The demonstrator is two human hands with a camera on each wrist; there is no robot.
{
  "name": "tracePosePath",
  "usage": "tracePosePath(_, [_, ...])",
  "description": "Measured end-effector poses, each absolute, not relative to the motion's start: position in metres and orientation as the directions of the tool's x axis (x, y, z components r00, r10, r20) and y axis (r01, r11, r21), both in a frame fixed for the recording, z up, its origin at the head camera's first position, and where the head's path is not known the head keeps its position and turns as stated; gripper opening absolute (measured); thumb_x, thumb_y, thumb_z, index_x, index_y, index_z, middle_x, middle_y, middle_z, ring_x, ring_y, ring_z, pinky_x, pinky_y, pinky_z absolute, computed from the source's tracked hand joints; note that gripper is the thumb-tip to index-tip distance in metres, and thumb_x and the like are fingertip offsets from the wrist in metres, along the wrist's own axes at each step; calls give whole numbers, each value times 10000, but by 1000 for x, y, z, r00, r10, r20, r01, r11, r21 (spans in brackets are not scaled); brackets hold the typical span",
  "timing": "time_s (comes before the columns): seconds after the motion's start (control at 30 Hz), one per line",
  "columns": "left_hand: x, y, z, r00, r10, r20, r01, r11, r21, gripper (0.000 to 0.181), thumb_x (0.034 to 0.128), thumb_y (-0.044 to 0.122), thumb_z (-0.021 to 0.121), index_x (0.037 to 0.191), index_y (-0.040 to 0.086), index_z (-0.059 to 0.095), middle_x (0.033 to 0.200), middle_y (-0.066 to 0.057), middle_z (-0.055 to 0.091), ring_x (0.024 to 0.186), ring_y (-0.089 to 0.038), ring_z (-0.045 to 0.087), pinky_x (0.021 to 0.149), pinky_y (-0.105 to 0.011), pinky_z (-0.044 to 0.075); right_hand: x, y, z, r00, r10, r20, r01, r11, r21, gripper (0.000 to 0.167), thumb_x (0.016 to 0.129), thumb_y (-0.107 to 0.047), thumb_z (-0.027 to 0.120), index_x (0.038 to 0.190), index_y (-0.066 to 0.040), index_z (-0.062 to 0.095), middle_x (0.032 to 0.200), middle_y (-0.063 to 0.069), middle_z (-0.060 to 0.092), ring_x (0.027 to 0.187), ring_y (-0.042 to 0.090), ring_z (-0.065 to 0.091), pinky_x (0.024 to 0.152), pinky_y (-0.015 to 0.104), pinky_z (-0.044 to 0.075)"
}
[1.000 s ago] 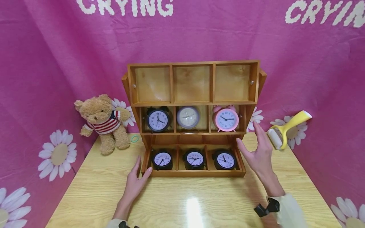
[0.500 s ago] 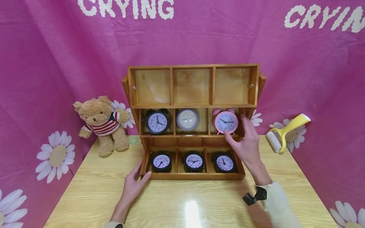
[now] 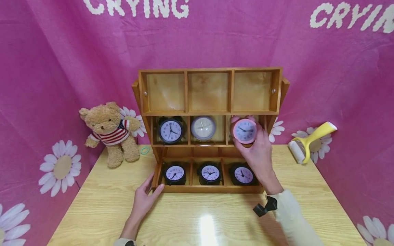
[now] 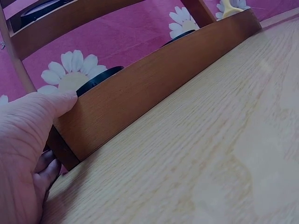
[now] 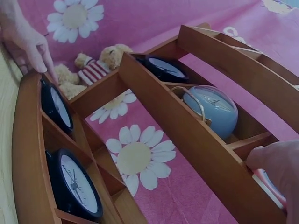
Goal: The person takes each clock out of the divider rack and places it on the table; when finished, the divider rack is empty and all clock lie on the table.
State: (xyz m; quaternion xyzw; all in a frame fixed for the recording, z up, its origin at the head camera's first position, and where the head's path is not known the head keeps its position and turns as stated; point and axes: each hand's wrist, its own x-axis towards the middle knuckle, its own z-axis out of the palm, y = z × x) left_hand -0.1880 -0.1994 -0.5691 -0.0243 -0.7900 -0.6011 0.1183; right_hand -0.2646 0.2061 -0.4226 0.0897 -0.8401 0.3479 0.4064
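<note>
A three-tier wooden shelf (image 3: pixel 212 188) stands on the table. In the right compartment of its middle tier is a pink twin-bell alarm clock (image 3: pixel 245 131). My right hand (image 3: pixel 260 153) grips that clock, thumb at its lower left and fingers round its right side. In the right wrist view only a sliver of the clock shows beneath the hand. My left hand (image 3: pixel 144 197) holds the shelf's front left corner; in the left wrist view the thumb (image 4: pixel 63 102) lies on the front board and fingers curl at the side.
A black alarm clock (image 3: pixel 170 131) and a round grey-purple clock (image 3: pixel 203 128) share the middle tier. Three black clocks, one a compartment, fill the bottom tier. A teddy bear (image 3: pixel 108 131) and green band (image 3: pixel 145 150) lie left; a yellow-handled roller (image 3: pixel 311 141) leans right.
My right hand has moved left from beside the shelf to the pink alarm clock and closed round it. The clock has shifted very slightly. My left hand stays at the corner.
</note>
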Motion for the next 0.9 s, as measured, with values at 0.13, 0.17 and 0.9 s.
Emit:
tracePosePath(0.13, [-187,-200,-568,-972,-105,211,175,277,945,662,951,157,790,1531,17,504,1565,-184,482,1404,-333,476,1142,-517,408,-264,205,-424,-664,160,731,-398,752,-526,884,745,-339,944,1406,75,527,1264,296,616,1157,452,604,976,640,531])
tracePosePath(0.17, [-187,-200,-567,-972,-106,210,174,279,945,663,951,161,790,1531,16,504,1567,-184,479,1406,-335,474,1142,-518,408,-264,204,-424,-661,164,733,-397,752,-526,876,743,-345,942,1393,77,535,1252,297,621,1144,453,608,968,637,535])
tracePosePath(0.9, [-187,-200,-570,-975,-123,184,139,306,942,691,942,192,805,1537,22,498,1576,-171,474,1431,-337,460,1142,-464,404,-268,205,-418,-607,190,772,-405,762,-506,795,696,-400,919,1259,78,625,1109,263,689,1005,443,639,839,608,557])
